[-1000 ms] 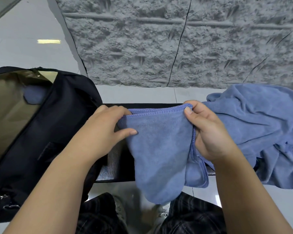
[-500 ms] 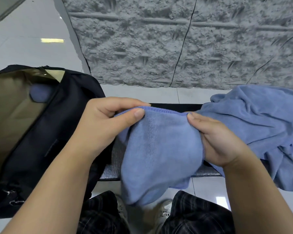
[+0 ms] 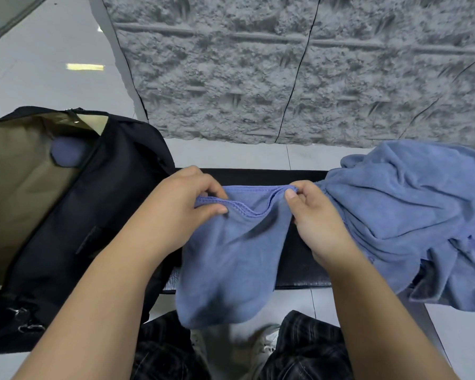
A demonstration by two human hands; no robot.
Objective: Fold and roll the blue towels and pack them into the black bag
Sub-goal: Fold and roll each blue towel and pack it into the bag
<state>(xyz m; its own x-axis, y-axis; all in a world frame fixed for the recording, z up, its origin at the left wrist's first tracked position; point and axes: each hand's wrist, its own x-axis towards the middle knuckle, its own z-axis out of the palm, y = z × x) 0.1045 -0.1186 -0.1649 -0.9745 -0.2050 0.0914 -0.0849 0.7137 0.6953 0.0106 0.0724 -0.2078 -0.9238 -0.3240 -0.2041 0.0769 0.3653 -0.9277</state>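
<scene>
Blue towel (image 3: 231, 259) hangs over front edge of black counter (image 3: 299, 270), top hem pinched at both ends: left grip (image 3: 181, 212) & right grip (image 3: 313, 218) each holding it. More blue towels (image 3: 412, 215) heaped at right. Black bag (image 3: 99, 215) open at left w/ rolled towel (image 3: 66, 153) inside.

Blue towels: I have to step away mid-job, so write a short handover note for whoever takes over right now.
Left hand and right hand each pinch the top hem of one blue towel, which hangs over the black bench.
One rolled towel already sits inside the open black bag, at left.
Loose towel pile lies on the bench, at right.
Left: fold, roll and pack the held towel, then the pile.
</scene>
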